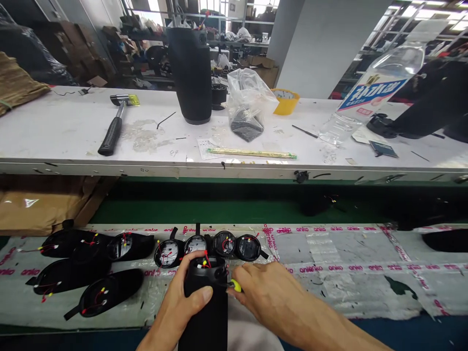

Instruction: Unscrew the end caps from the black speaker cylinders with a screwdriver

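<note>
Two bare hands work on one black tube (pixel 206 321), which stands upright in front of the person, near the front edge of a lower shelf (pixel 292 290). The left hand (pixel 186 295) wraps its upper end, thumb across the front and fingers around the side — a curved grip, filled by the tube. The right hand (pixel 268 290) has its fingers curled tightly around one small yellow tool (pixel 236 285), whose dark end points at the tube's side just below the rim; whether it touches cannot be told. Thin red wires (pixel 208 260) poke from the tube's round mouth.

Four similar black cases (pixel 248 247) form a row just beyond, their ends round, with shiny insides. Four more black holders (pixel 124 285) lie on their sides to the left, smooth and tapered. Plastic wrap printed in pink covers the shelf.

On the white worktop (pixel 54 139) are one hammer (pixel 111 134) with a ridged black handle, one tall matte container (pixel 190 80), one crinkled clear bag (pixel 248 105), one yellow tape roll (pixel 287 102) and one see-through plastic bottle (pixel 373 92) — its label blue, white and pink.
</note>
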Demonstrator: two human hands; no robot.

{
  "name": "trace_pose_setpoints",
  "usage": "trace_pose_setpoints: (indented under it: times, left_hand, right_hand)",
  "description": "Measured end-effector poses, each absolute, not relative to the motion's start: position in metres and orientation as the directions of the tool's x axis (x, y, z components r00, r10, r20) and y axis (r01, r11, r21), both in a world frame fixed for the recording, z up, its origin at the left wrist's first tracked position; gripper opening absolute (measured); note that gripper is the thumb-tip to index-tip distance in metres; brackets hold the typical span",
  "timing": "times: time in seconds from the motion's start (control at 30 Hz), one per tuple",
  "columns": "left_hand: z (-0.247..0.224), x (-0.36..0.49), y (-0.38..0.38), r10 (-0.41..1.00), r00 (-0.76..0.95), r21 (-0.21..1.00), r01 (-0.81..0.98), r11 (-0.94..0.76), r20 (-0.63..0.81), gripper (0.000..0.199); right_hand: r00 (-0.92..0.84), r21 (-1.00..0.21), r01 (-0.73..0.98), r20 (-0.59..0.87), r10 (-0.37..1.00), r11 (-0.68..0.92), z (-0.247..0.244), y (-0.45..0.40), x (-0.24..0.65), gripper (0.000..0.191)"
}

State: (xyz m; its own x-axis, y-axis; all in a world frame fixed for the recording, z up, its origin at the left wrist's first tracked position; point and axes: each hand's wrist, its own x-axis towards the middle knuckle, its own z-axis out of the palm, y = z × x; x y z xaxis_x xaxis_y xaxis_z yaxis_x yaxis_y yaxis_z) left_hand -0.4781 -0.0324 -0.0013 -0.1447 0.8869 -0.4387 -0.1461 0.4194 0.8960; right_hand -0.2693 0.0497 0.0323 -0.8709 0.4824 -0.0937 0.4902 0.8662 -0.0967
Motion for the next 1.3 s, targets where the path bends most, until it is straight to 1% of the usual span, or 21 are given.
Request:
trace_pose_setpoints:
  times: [0.1,0.33,0.53,0.67,0.77,0.9,0.97,1.03,1.1,1.23,1.3]
  left_hand:
    - [0.002,-0.476,-0.031,0.894,-0.182,0.912,-0.103,0.396,-0.409,0.072]
    - [-0.001,-0.478,-0.030,0.905,-0.130,0.914,-0.107,0.392,-0.404,0.074]
    - [0.002,-0.474,-0.027,0.919,-0.132,0.928,-0.036,0.371,-0.372,0.068]
    - [0.006,-0.471,-0.028,0.908,-0.161,0.919,0.023,0.395,-0.386,0.068]
    - [0.007,-0.470,-0.029,0.898,-0.172,0.903,0.073,0.423,-0.406,0.068]
    - [0.007,-0.470,-0.028,0.890,-0.178,0.891,0.105,0.441,-0.420,0.071]
    - [0.007,-0.470,-0.027,0.896,-0.144,0.895,0.094,0.435,-0.420,0.070]
    - [0.008,-0.470,-0.026,0.904,-0.108,0.902,0.083,0.423,-0.414,0.070]
    - [0.009,-0.469,-0.025,0.909,-0.116,0.907,0.096,0.411,-0.399,0.069]
    - [0.011,-0.467,-0.024,0.903,-0.214,0.895,0.175,0.411,-0.373,0.069]
    - [0.008,-0.468,-0.024,0.910,-0.213,0.903,0.176,0.393,-0.354,0.067]
  right_hand:
    - [-0.877,-0.078,0.479,-0.087,0.472,0.875,0.026,0.048,-0.272,0.018]
    - [-0.880,-0.115,0.472,-0.117,0.460,0.874,0.025,0.050,-0.270,0.015]
    - [-0.885,-0.070,0.466,-0.060,0.462,0.882,0.029,0.051,-0.269,0.021]
    - [-0.881,-0.037,0.473,-0.055,0.471,0.880,0.029,0.046,-0.265,0.017]
    - [-0.880,0.000,0.471,-0.066,0.470,0.882,0.027,0.040,-0.263,0.014]
    - [-0.907,0.040,0.402,-0.121,0.403,0.915,0.027,0.039,-0.264,0.021]
    - [-0.923,0.028,0.352,-0.153,0.352,0.935,0.032,0.042,-0.266,0.024]
    - [-0.928,0.015,0.321,-0.193,0.317,0.947,0.039,0.046,-0.268,0.022]
    - [-0.928,0.002,0.307,-0.224,0.299,0.952,0.044,0.048,-0.270,0.018]
    - [-0.920,-0.036,0.343,-0.213,0.329,0.939,0.043,0.048,-0.270,0.017]
    - [-0.918,-0.044,0.369,-0.170,0.357,0.928,0.038,0.048,-0.270,0.015]
